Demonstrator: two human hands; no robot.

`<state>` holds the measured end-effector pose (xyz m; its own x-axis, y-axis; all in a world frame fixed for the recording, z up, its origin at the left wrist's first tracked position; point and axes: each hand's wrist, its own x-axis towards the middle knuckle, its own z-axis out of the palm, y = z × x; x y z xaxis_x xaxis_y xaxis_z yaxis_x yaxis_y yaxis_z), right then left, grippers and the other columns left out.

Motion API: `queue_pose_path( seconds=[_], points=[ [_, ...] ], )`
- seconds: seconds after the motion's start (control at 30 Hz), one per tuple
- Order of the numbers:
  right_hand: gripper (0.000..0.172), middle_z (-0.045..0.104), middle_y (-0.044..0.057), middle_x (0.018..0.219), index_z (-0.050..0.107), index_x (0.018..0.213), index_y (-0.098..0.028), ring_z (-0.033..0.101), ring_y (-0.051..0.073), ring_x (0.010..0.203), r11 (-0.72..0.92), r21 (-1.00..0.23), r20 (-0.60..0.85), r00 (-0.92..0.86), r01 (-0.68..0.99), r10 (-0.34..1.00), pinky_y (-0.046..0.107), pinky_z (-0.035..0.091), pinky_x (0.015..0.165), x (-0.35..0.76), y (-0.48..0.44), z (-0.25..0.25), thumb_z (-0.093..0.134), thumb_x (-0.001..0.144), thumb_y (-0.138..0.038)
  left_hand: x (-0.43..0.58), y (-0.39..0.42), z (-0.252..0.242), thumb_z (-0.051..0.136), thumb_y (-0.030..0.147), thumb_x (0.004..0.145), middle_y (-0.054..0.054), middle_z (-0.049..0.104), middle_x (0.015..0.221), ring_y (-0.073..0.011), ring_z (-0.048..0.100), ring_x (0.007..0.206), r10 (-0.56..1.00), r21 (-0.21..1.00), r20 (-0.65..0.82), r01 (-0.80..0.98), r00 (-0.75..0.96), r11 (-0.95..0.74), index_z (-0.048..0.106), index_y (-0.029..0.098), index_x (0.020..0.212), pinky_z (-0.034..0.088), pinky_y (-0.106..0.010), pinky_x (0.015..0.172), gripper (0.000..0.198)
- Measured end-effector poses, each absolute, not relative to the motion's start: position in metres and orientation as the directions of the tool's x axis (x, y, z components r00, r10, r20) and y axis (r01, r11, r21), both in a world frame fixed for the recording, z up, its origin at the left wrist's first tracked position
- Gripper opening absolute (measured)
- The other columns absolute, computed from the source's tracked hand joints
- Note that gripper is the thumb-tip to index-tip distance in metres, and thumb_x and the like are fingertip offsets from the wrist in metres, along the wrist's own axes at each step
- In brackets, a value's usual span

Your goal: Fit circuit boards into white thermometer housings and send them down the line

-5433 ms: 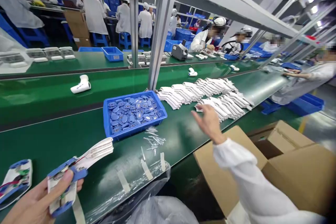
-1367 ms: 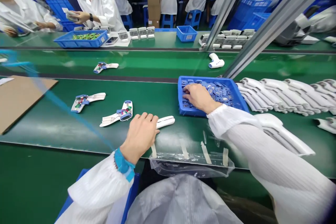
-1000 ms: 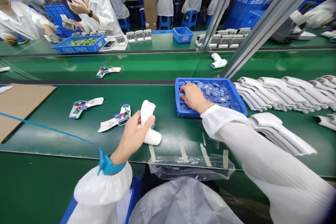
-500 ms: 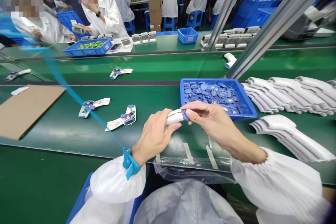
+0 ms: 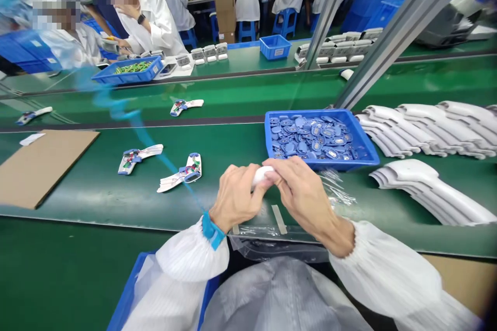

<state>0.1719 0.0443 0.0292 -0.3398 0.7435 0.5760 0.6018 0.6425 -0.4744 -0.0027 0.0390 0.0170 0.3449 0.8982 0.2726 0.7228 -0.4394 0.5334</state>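
- We count one white casing, pinched between our two hands just above the bench.
- One blue tray, full of small blue parts, sits just beyond the right hand.
- Two open assemblies lie to the left of the left hand: the nearer assembly and the farther assembly.
- Both hands curl in narrow, with fingertips meeting on the casing and wrists angled inward.

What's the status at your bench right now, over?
Left hand and right hand both shut on one white shell, above the green bench. Blue tray just beyond. Nothing in the way.
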Motion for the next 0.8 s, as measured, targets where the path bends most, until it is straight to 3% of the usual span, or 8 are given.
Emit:
queue_pose_path(
  seconds=[0.1,0.27,0.37,0.47,0.6,0.67,0.73,0.8],
  points=[
    [0.02,0.074,0.006,0.105,0.065,0.11,-0.021,0.062,0.02,0.089,0.542,-0.533,0.477,-0.298,0.65,0.827,0.035,0.051,0.082,0.179,0.037,0.026,0.047,0.103,-0.027,0.003,0.031,0.01,0.045,0.042,0.102,-0.005,0.068,0.087,-0.022,0.059,0.083,0.917,0.565,0.281,0.723,0.284,-0.397,0.064,0.021,0.099,0.039,-0.037,0.079,0.028],
    [0.026,0.07,0.006,0.097,0.064,0.11,-0.022,0.063,0.02,0.083,0.415,-0.591,0.246,-0.335,0.692,0.909,0.032,0.05,0.073,0.186,0.017,0.027,0.046,0.103,-0.039,0.018,0.024,-0.012,0.041,0.05,0.101,-0.003,0.056,0.063,-0.0176,0.049,0.065,0.941,0.712,0.186,0.698,-0.283,0.069,0.047,0.022,0.063,0.036,-0.032,0.065,0.048],
    [0.031,0.067,0.006,0.091,0.066,0.11,-0.022,0.061,0.019,0.071,0.347,-0.598,0.166,-0.312,0.722,0.935,0.031,0.046,0.061,0.181,0.005,0.023,0.043,0.102,-0.042,0.02,0.031,-0.017,0.041,0.045,0.099,-0.002,0.048,0.054,-0.0154,0.042,0.057,0.954,0.659,0.215,0.752,-0.209,0.016,0.039,0.022,0.053,0.033,-0.032,0.062,0.052],
    [0.035,0.069,0.007,0.091,0.067,0.107,-0.022,0.064,0.02,0.075,0.21,-0.711,0.111,-0.188,0.671,0.976,0.031,0.046,0.064,0.177,0.001,0.016,0.045,0.099,-0.048,0.013,0.03,-0.011,0.047,0.045,0.098,-0.002,0.053,0.057,-0.0158,0.049,0.059,0.982,0.683,0.175,0.727,-0.072,-0.069,0.048,0.021,0.055,0.037,-0.031,0.064,0.049],
    [0.048,0.06,0.002,0.062,0.061,0.082,-0.02,0.047,0.014,0.048,-0.395,-0.811,-0.451,-0.033,0.431,0.892,0.028,0.033,0.047,0.176,0.01,0.006,0.042,0.094,-0.062,0.001,0.008,-0.004,0.049,0.045,0.097,-0.007,0.07,0.099,-0.0209,0.063,0.092,0.958,0.829,0.261,0.537,-0.122,-0.158,0.066,0.021,0.09,0.047,-0.034,0.085,0.03],
    [0.053,0.053,-0.001,0.054,0.055,0.074,-0.021,0.032,0.01,0.039,-0.613,-0.72,-0.68,-0.157,0.325,0.716,0.026,0.022,0.042,0.174,0.013,0.003,0.037,0.094,-0.067,-0.001,0.002,-0.008,0.042,0.046,0.1,-0.007,0.069,0.09,-0.02,0.063,0.086,0.909,0.874,0.294,0.468,-0.296,-0.13,0.063,0.02,0.082,0.049,-0.033,0.082,0.038],
    [0.051,0.056,-0.001,0.058,0.058,0.082,-0.02,0.036,0.01,0.041,-0.544,-0.752,-0.653,-0.309,0.372,0.691,0.025,0.024,0.043,0.17,0.011,0.001,0.041,0.094,-0.066,-0.001,0.007,-0.015,0.041,0.051,0.101,-0.003,0.062,0.07,-0.0172,0.058,0.069,0.868,0.901,0.23,0.434,-0.439,-0.019,0.055,0.021,0.067,0.047,-0.031,0.071,0.047],
    [0.041,0.064,0.0,0.067,0.064,0.096,-0.021,0.05,0.012,0.05,-0.221,-0.836,-0.447,-0.39,0.502,0.805,0.025,0.031,0.049,0.164,0.006,0.0,0.046,0.096,-0.058,0.0,0.021,-0.023,0.043,0.056,0.099,0.0,0.055,0.061,-0.0152,0.052,0.061,0.873,0.902,0.126,0.421,-0.471,0.097,0.049,0.022,0.061,0.045,-0.029,0.065,0.052]
  ],
)
